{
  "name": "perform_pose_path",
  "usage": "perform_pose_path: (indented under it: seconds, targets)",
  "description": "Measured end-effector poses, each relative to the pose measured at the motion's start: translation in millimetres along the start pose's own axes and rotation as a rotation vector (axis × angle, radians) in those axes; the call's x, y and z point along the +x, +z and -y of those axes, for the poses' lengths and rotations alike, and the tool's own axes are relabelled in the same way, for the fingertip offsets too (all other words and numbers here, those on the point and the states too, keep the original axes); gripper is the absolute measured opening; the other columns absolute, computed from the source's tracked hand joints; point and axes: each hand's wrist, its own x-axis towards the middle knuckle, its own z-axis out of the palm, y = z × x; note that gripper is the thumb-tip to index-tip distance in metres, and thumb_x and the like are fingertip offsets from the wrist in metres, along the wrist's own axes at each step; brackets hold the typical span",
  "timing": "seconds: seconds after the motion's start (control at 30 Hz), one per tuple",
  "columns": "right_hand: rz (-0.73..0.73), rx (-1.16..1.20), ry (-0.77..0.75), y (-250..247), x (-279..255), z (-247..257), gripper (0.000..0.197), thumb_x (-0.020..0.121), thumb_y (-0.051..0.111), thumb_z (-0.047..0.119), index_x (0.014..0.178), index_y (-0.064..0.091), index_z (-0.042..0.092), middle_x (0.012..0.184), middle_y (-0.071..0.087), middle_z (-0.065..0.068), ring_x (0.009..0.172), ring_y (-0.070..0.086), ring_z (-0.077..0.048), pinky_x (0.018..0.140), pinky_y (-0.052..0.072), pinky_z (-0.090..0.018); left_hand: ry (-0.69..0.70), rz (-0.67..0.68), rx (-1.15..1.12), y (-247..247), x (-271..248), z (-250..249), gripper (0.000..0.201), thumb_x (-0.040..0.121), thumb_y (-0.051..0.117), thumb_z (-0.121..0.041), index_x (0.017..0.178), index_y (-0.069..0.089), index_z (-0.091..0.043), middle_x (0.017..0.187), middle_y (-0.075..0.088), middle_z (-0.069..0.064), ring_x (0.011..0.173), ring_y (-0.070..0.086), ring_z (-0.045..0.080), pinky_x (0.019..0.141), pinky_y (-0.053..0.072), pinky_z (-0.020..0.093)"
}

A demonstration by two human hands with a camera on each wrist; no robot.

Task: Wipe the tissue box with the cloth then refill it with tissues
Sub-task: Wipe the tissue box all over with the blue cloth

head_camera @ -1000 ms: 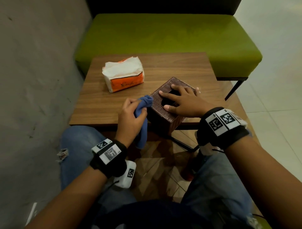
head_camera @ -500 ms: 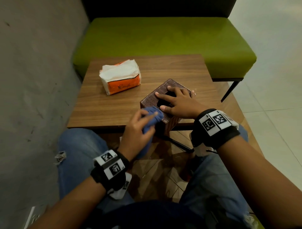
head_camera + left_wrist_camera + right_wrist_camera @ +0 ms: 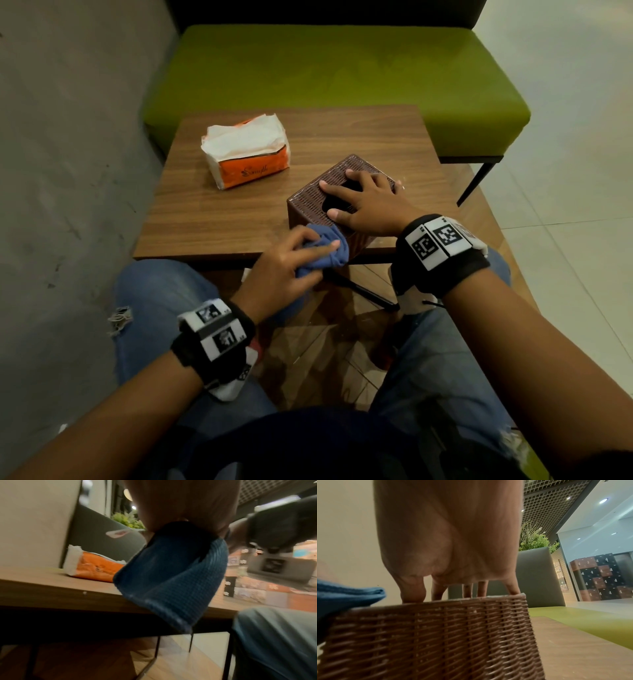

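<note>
A brown woven tissue box (image 3: 308,202) stands near the front edge of the wooden table (image 3: 212,226). My right hand (image 3: 368,207) lies flat on its top, fingers spread around the dark opening; in the right wrist view the fingertips (image 3: 412,595) press on the box (image 3: 436,635) rim. My left hand (image 3: 291,262) holds a bunched blue cloth (image 3: 330,248) against the box's near corner. The cloth (image 3: 171,581) hangs down from that hand past the table edge. An orange tissue pack (image 3: 246,154), opened with white tissues showing, lies at the table's far left.
A green bench (image 3: 335,68) stands behind the table, and a grey wall (image 3: 68,137) runs along the left. My knees in jeans (image 3: 161,298) sit just under the table's front edge. Black table legs (image 3: 363,294) show below.
My left hand has carried the cloth from the box's left side around to its near corner, fingers now stretched over it. The right hand has stayed on top of the box.
</note>
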Motion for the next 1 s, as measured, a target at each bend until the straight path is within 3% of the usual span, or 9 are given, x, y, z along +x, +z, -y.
perform_pose_path:
  seconds: [0.17, 0.23, 0.4, 0.57, 0.67, 0.77, 0.87, 0.93, 1.0]
  targets:
    - [-0.011, -0.013, 0.012, 0.4, 0.0, 3.1, 0.055, 0.096, 0.035, 0.059, 0.147, 0.014, 0.055, 0.162, 0.005, 0.001, 0.148, 0.002, -0.027, 0.115, 0.003, -0.062, -0.317, -0.296, -0.046, -24.7, 27.0, 34.5, 0.029, 0.080, 0.064, 0.001, 0.107, 0.069, -0.007, 0.099, 0.051, 0.005, 0.094, 0.050, 0.008, 0.082, 0.038, 0.006]
    - [-0.018, -0.025, 0.030, 0.5, 1.1, 4.6, 0.055, 0.095, 0.034, 0.061, 0.146, 0.014, 0.056, 0.162, 0.005, 0.001, 0.147, 0.003, -0.027, 0.115, 0.004, -0.062, -0.326, -0.297, -0.017, -25.8, 34.5, 38.0, 0.024, 0.080, 0.064, 0.000, 0.102, 0.071, -0.006, 0.095, 0.050, 0.003, 0.091, 0.050, 0.008, 0.079, 0.035, 0.001]
    - [-0.055, -0.056, 0.067, 4.8, 4.4, 7.8, 0.056, 0.094, 0.029, 0.065, 0.146, 0.012, 0.056, 0.161, 0.006, 0.000, 0.147, 0.003, -0.029, 0.113, 0.008, -0.064, -0.421, -0.352, -0.043, -26.2, 48.4, 31.7, 0.014, 0.083, 0.062, -0.003, 0.095, 0.069, -0.002, 0.093, 0.049, 0.004, 0.087, 0.051, 0.013, 0.073, 0.035, 0.001]
    - [-0.126, -0.086, 0.173, 11.9, 11.1, 19.6, 0.059, 0.092, 0.024, 0.069, 0.148, 0.012, 0.053, 0.161, 0.007, -0.007, 0.147, 0.005, -0.035, 0.112, 0.013, -0.063, -0.364, -0.343, -0.016, -4.2, 31.8, 0.6, 0.018, 0.085, 0.063, -0.008, 0.102, 0.067, -0.005, 0.098, 0.050, 0.006, 0.090, 0.050, 0.011, 0.076, 0.042, 0.016]
    - [-0.148, -0.063, 0.211, 8.5, 13.4, 25.1, 0.058, 0.094, 0.025, 0.067, 0.148, 0.019, 0.049, 0.160, 0.009, -0.010, 0.146, 0.007, -0.038, 0.113, 0.018, -0.060, -0.353, -0.307, -0.006, -9.7, 28.4, 11.4, 0.023, 0.086, 0.063, -0.012, 0.108, 0.067, -0.008, 0.102, 0.052, 0.006, 0.092, 0.052, 0.013, 0.078, 0.043, 0.022]
    - [-0.066, -0.073, 0.167, -11.0, 7.3, 12.7, 0.053, 0.094, 0.034, 0.063, 0.145, 0.029, 0.050, 0.156, 0.017, -0.012, 0.143, 0.013, -0.040, 0.112, 0.021, -0.059, -0.347, -0.210, 0.058, -29.1, 36.5, 36.3, 0.022, 0.085, 0.065, -0.014, 0.105, 0.069, -0.007, 0.100, 0.052, 0.005, 0.090, 0.053, 0.015, 0.075, 0.043, 0.029]
    - [-0.019, -0.133, 0.018, -22.6, -5.2, -7.1, 0.057, 0.090, 0.051, 0.057, 0.144, 0.034, 0.047, 0.149, 0.025, -0.010, 0.140, 0.019, -0.035, 0.111, 0.026, -0.056, -0.372, -0.108, 0.091, -42.0, 42.9, 59.0, 0.021, 0.084, 0.067, -0.016, 0.101, 0.070, -0.004, 0.098, 0.054, 0.009, 0.089, 0.051, 0.015, 0.073, 0.037, 0.025]
    - [-0.023, -0.115, -0.037, -19.1, -11.3, -12.5, 0.063, 0.089, 0.055, 0.056, 0.146, 0.032, 0.043, 0.151, 0.027, -0.008, 0.139, 0.023, -0.031, 0.111, 0.029, -0.050, -0.417, -0.194, 0.064, -44.2, 44.2, 66.2, 0.018, 0.083, 0.068, -0.014, 0.096, 0.069, -0.001, 0.095, 0.054, 0.010, 0.087, 0.050, 0.014, 0.074, 0.038, 0.024]
    - [-0.036, -0.095, -0.040, -11.1, -11.8, -11.7, 0.065, 0.091, 0.052, 0.055, 0.150, 0.028, 0.037, 0.151, 0.029, -0.010, 0.136, 0.028, -0.033, 0.110, 0.031, -0.045, -0.461, -0.374, 0.015, -42.0, 41.8, 64.5, 0.015, 0.084, 0.066, -0.011, 0.090, 0.067, 0.002, 0.092, 0.051, 0.009, 0.086, 0.050, 0.015, 0.073, 0.037, 0.020]
